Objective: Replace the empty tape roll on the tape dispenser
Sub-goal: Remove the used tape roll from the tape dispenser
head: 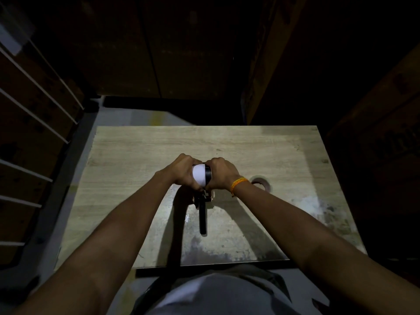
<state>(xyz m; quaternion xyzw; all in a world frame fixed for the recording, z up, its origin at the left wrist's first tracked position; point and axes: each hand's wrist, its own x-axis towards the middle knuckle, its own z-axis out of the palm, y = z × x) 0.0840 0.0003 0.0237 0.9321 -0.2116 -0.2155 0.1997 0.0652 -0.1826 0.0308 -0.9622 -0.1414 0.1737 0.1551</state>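
A black hand-held tape dispenser point(202, 214) rests on the wooden table point(141, 155), its handle pointing toward me. At its far end sits a white tape roll point(199, 175) against the black hub. My left hand point(183, 170) is wrapped around the white roll from the left. On the other side, my right hand point(221, 172), with an orange wristband, grips the dispenser's head. A brown empty tape core point(264, 183) lies flat on the table just right of my right wrist, partly hidden by it.
The table's near right part is stained and scuffed point(318, 214). Dark cardboard boxes point(375, 133) stand to the right and behind the table. White shelf rails point(34, 105) run along the left. The grey floor point(127, 117) shows beyond the table's far left corner.
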